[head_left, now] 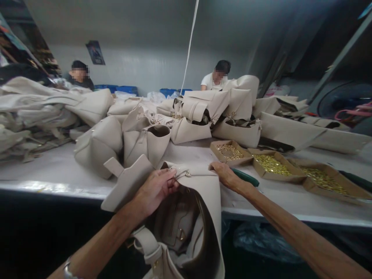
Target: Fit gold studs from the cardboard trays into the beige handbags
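A beige leather handbag (203, 217) hangs open over the near edge of the white table (58, 174), its dark lining showing. My left hand (157, 190) is closed on the bag's rim by a small metal ring (188, 174). My right hand (225, 174) pinches the far corner of the same rim, beside a green-handled tool (245, 177) that lies on the table.
Three cardboard trays of gold metal fittings (271, 164) sit to the right. Many beige bags (145, 139) are piled across the table's middle and left. Two people sit at the far side. A fan (345, 102) stands at the right.
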